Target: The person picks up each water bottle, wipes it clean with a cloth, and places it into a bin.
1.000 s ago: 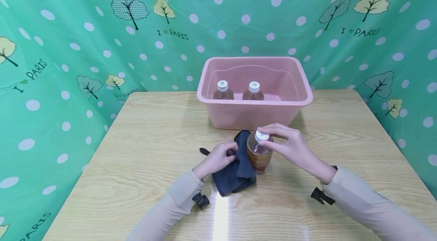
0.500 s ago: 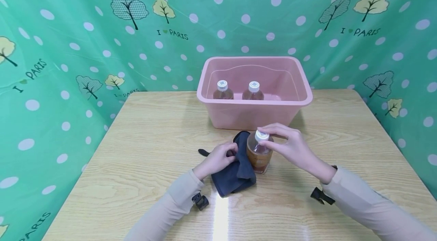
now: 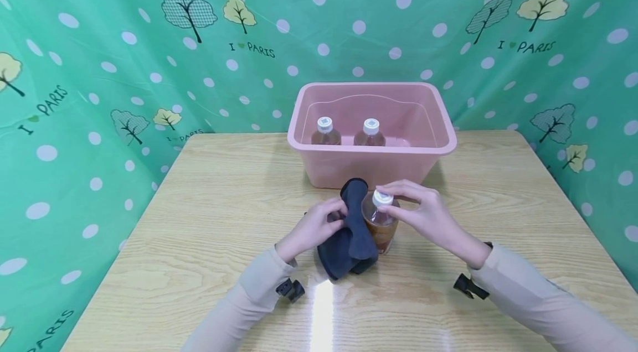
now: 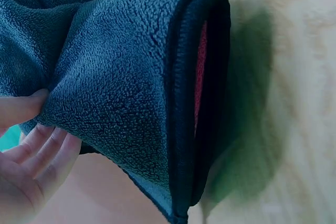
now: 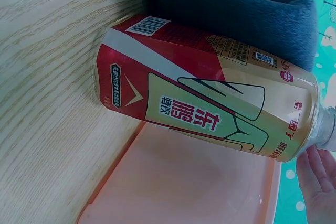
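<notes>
A plastic drink bottle (image 3: 381, 230) with a red and gold label (image 5: 184, 98) stands upright on the table, in front of the pink bin. My right hand (image 3: 423, 211) pinches its white cap (image 3: 382, 197) between thumb and fingers. Against the bottle's left side lies a dark blue-grey cloth (image 3: 356, 219), folded over with a black hemmed edge. My left hand (image 3: 319, 224) grips this cloth, thumb on one side and fingers on the other, as the left wrist view shows. In that view a strip of red shows inside the cloth's fold (image 4: 200, 77).
Behind the bottle stands a pink plastic bin (image 3: 359, 166). Inside it are two more white-capped bottles, one at the left (image 3: 325, 133) and one near the middle (image 3: 370, 133). A green dotted curtain (image 3: 319, 25) hangs behind the wooden table (image 3: 224, 191).
My left hand has shifted slightly up with the cloth, whose lower edge has lifted and whose top rises higher beside the bottle. My right hand and the bottle stay nearly still.
</notes>
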Tool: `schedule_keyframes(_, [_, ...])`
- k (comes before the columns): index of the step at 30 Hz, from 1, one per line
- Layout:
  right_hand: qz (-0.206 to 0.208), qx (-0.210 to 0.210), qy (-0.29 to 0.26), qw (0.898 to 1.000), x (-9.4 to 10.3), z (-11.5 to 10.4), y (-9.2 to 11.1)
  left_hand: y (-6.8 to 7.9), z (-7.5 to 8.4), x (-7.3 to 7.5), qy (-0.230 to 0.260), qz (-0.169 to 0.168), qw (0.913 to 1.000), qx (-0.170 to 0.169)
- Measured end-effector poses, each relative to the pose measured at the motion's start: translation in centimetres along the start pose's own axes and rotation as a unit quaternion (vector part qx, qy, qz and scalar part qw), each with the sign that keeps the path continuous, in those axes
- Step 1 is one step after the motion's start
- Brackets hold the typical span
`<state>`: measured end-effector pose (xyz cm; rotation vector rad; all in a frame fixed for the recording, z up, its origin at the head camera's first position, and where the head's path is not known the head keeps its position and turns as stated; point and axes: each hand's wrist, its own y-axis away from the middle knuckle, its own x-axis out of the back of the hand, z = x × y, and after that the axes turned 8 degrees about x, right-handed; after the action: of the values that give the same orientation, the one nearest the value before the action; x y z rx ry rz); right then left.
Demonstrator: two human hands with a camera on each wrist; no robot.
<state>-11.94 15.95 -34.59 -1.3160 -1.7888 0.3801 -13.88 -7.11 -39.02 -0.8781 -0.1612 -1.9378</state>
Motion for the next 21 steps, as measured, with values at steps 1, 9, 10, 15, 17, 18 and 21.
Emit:
schedule_keyframes(1, [-0.001,0.001,0.001,1.0,0.0,0.0,0.0,0.0,0.1,0.1,0.003,0.002,1.0,-0.001])
schedule_keyframes(9, [-0.004,0.0,0.008,1.0,0.0,0.1,0.0,-0.3,1.1,0.9,0.012,0.018,0.9998,-0.001])
schedule_keyframes(10, [-0.003,-0.002,0.008,1.0,0.0,0.0,0.0,-0.3,1.2,0.9,0.013,0.021,0.9997,-0.002])
schedule_keyframes(15, [-0.001,-0.004,0.006,1.0,0.0,-0.1,0.0,-0.4,1.3,1.0,0.015,0.025,0.9996,-0.001])
schedule_keyframes(17, [0.0,-0.002,0.006,1.0,0.0,0.0,0.0,-0.4,1.3,0.9,0.016,0.024,0.9996,0.002])
schedule_keyframes(18, [-0.001,0.0,0.006,1.0,0.0,0.0,0.0,-0.3,1.3,0.9,0.018,0.023,0.9996,0.003])
schedule_keyframes(21, [-0.005,0.001,0.007,1.0,0.1,0.2,0.1,-0.3,1.1,0.7,0.019,0.022,0.9996,0.006])
